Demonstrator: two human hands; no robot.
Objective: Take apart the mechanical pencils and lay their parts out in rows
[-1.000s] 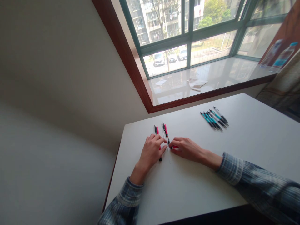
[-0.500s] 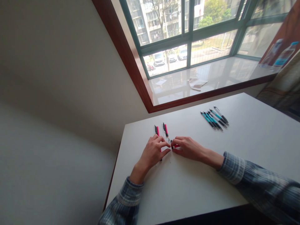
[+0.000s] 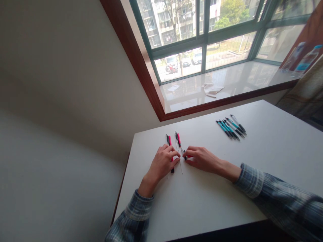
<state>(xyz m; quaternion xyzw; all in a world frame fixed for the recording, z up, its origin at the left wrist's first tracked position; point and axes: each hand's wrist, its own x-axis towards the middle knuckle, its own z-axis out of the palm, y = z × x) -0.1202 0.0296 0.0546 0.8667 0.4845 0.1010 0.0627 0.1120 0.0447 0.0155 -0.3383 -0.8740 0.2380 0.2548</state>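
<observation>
Two pink-and-black pens lie side by side near the far left of the white table. My left hand rests over the left pen, its fingers curled and pinched toward a thin clear refill. My right hand lies just right of it, fingers pinched on a small pink-and-black pen part. The fingertips of both hands almost meet. What the left fingers hold is too small to make out.
Several teal-and-black pens lie in a row at the table's far right. Behind the table runs a glossy window sill with a crumpled cloth and a paper scrap. A wall stands at the left.
Both hands stay nearly in place. The left hand has shifted slightly left, uncovering more of the thin refill and the tip of the left pen.
</observation>
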